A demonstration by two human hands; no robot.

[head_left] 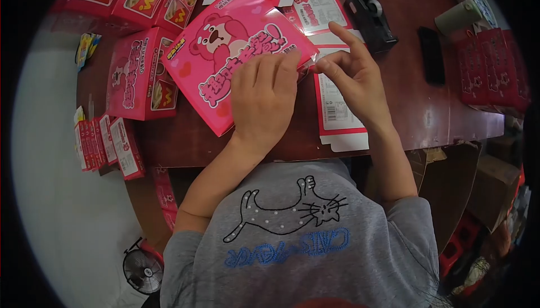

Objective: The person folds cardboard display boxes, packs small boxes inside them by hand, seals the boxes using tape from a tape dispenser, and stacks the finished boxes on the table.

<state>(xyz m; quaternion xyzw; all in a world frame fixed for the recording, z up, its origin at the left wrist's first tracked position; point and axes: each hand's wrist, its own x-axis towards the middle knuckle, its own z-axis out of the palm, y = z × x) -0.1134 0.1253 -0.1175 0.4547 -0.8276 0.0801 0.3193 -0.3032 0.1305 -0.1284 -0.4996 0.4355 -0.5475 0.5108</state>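
A pink box point(194, 57) with a cartoon bear on its lid lies tilted on the table. My left hand point(264, 94) rests palm down across the lid, its fingers reaching toward the right corner. Beside that corner is my right hand point(357, 83), thumb and a finger pinched together and the index finger raised. A shiny, clear strip, perhaps tape, shows at the corner; what the pinch holds is too small to tell. Flat printed cartons point(337, 108) lie beneath and beyond my right hand. A black tape dispenser point(371, 21) stands just behind them.
More pink boxes point(132, 72) stand at the left and back left, with small red-and-white packs point(126, 147) at the left edge. On the right are a dark phone point(431, 55), a greenish cylinder point(458, 16) and further pink boxes point(495, 69). The table's front edge runs near my forearms.
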